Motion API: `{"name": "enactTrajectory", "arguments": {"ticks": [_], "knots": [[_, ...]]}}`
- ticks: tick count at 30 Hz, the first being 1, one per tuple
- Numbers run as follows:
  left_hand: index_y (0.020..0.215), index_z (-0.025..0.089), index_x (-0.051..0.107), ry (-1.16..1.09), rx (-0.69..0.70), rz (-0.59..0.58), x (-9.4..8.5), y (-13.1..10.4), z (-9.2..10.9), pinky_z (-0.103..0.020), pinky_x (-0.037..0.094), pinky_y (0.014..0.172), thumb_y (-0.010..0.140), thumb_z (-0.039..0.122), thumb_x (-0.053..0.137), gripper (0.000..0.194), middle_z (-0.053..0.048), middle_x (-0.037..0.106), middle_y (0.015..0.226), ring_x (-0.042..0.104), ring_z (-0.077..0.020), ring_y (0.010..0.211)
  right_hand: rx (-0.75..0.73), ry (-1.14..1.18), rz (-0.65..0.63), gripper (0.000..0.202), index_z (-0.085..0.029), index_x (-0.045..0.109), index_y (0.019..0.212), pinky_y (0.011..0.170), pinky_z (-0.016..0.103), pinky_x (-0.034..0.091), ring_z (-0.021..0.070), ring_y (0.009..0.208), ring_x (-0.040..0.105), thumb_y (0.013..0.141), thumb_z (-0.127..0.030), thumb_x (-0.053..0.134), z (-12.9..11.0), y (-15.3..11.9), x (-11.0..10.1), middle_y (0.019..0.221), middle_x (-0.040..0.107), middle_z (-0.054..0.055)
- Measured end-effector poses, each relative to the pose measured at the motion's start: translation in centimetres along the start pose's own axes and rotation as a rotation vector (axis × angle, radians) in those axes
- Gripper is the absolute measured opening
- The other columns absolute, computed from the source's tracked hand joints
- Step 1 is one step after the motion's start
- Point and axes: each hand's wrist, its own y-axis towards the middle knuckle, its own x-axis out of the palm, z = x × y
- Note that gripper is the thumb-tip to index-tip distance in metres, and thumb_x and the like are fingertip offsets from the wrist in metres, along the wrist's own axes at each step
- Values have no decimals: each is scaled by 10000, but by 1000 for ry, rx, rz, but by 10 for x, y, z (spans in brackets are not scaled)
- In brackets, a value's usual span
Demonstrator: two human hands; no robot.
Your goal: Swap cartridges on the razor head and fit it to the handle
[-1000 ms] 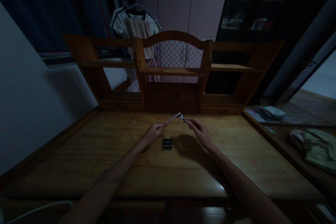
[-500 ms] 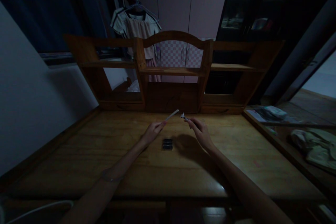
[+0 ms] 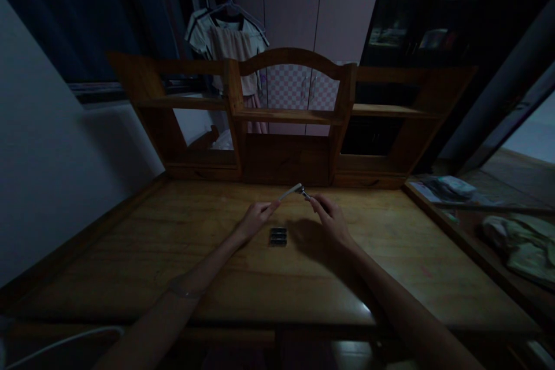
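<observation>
My left hand [image 3: 256, 219] is closed around the near end of a slim, whitish stick, perhaps a brush [image 3: 289, 191], which slants up to the right. In my right hand [image 3: 331, 221], a small silvery tool that looks like a razor [image 3: 304, 193] is pinched between thumb and fingers, its head toward the left. The stick's far tip meets the razor's head, touching or nearly so. Below them on the wooden desk [image 3: 208, 283] lies a small case with several dark bars [image 3: 278, 236], untouched by either hand.
A wooden shelf unit [image 3: 286, 117] runs along the desk's far side. Clothes on a hanger [image 3: 232, 40] hang behind it. Crumpled cloth [image 3: 522, 243] and a plastic-wrapped item [image 3: 453, 186] lie to the right. A white cable [image 3: 65, 341] shows at lower left.
My left hand has moved slightly right, bringing the stick's tip from a gap to the razor's head. My right hand has barely moved. The view has shifted a little.
</observation>
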Motion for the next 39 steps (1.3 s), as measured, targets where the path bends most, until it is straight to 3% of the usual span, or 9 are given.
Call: {"name": "enactTrajectory", "arguments": {"ticks": [9, 25, 39], "knots": [[570, 179, 330, -72, -103, -6, 0, 0, 3, -241, 169, 477, 855, 611, 390, 521, 44, 284, 516, 258, -90, 484, -6, -2, 10, 322, -178, 657, 960, 633, 258, 377, 171, 725, 522, 933, -434, 463, -4, -1, 5, 796, 594, 23], [556, 174, 328, -16, -44, -13, 1, -1, 6, -248, 182, 510, 825, 632, 423, 540, 38, 278, 551, 262, -92, 528, 13, 14, -1, 335, -177, 658, 966, 606, 257, 356, 165, 698, 500, 931, -445, 460, -4, -1, 4, 756, 560, 14], [566, 174, 349, -31, -75, -8, -1, -1, 6, -245, 177, 485, 842, 608, 411, 518, 32, 302, 542, 280, -97, 519, 5, 26, 6, 327, -186, 658, 981, 615, 259, 372, 170, 705, 509, 928, -441, 459, -5, -3, 4, 767, 568, 16]]}}
